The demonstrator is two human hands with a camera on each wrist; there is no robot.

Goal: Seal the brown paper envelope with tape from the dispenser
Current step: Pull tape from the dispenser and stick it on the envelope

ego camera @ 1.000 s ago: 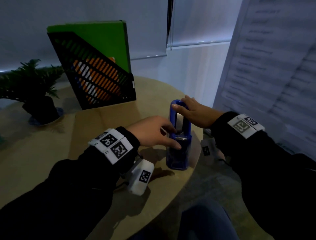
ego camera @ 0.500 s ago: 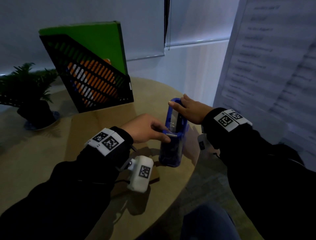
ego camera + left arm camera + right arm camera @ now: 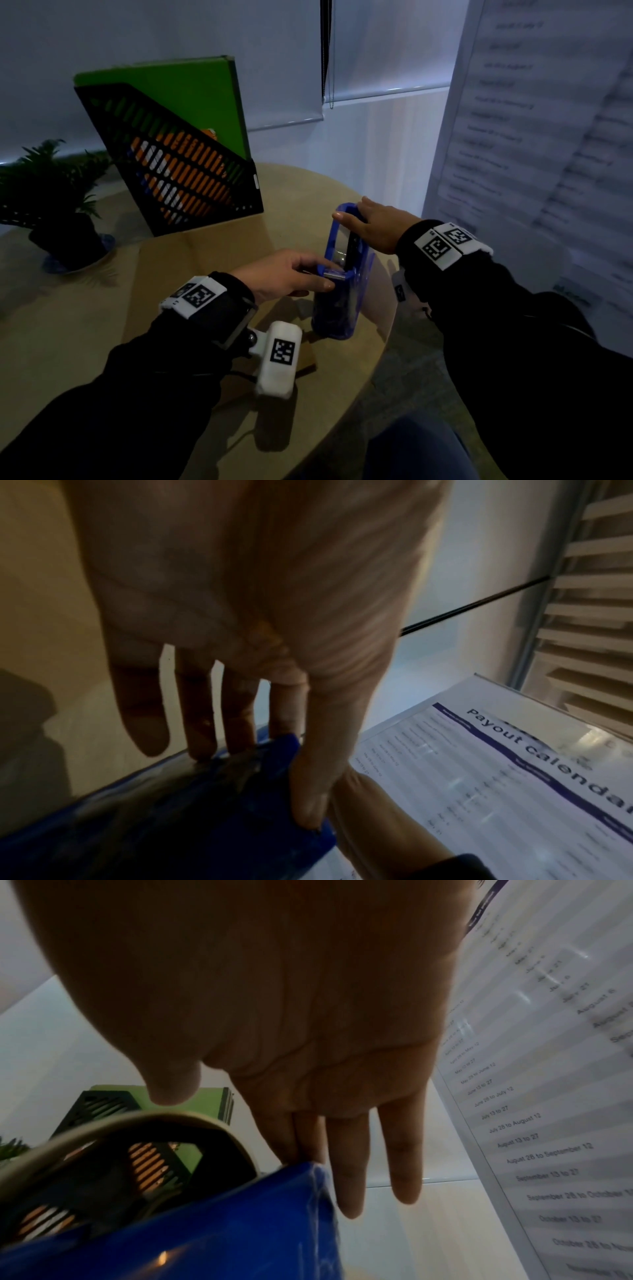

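Both hands on blue tape dispenser [image 3: 337, 281] – right hand [image 3: 375, 226] resting flat-fingered on top, left hand [image 3: 291, 274] fingers pinching at cutter end – tape itself not discernible.

Sleeves: I'm wearing black long sleeves [image 3: 113, 404]
Wrists: I'm wearing white bands [image 3: 197, 296] carrying black square markers
Camera: I'm wearing a white pod [image 3: 279, 359] under my left wrist

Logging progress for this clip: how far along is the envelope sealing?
Early. Done: nothing visibly taped; no tape strip is visible on the brown paper envelope, which lies flat on the round table under the blue tape dispenser. In hand: the right hand rests open on the dispenser's far end, the left hand has its fingertips at the cutter end; whether it pinches tape is unclear. Left: pull, cut, stick the flap.
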